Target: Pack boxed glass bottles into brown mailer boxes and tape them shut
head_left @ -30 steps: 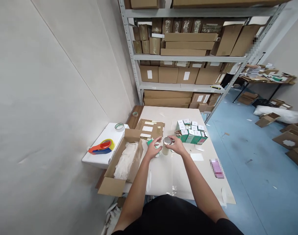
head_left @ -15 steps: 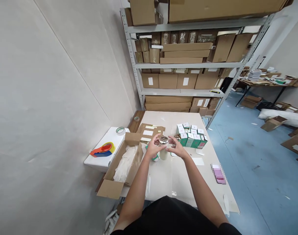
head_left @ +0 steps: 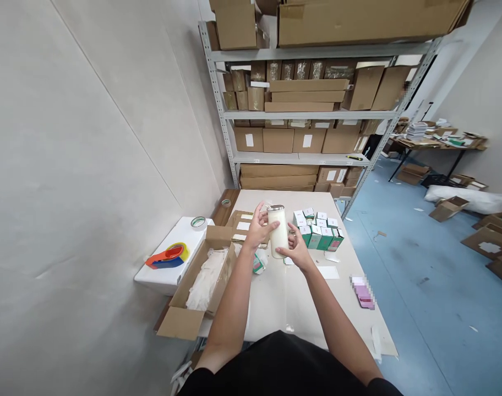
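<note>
Between my two hands is a cream-coloured tumbler with a shiny metal rim at its top, held up over the table and tilted slightly. My left hand grips its upper left side, thumb across the front. Lower down on the right, my right hand holds it near the base with the thumb at the front. A green and white small box lies on the table below my left hand, partly covered by clear wrapping. Just right of my right hand stand several green and white boxes in a group.
An open carton with white wrapping inside stands at the table's left. Beyond it, an orange and blue tape dispenser rests on a white surface. Flattened cardboard lies behind my left hand. A shelf rack full of cartons rises behind the table.
The tumbler has been raised and tipped so its side faces me more and its top less. Both hands stay on it, the right now lower than the left.
</note>
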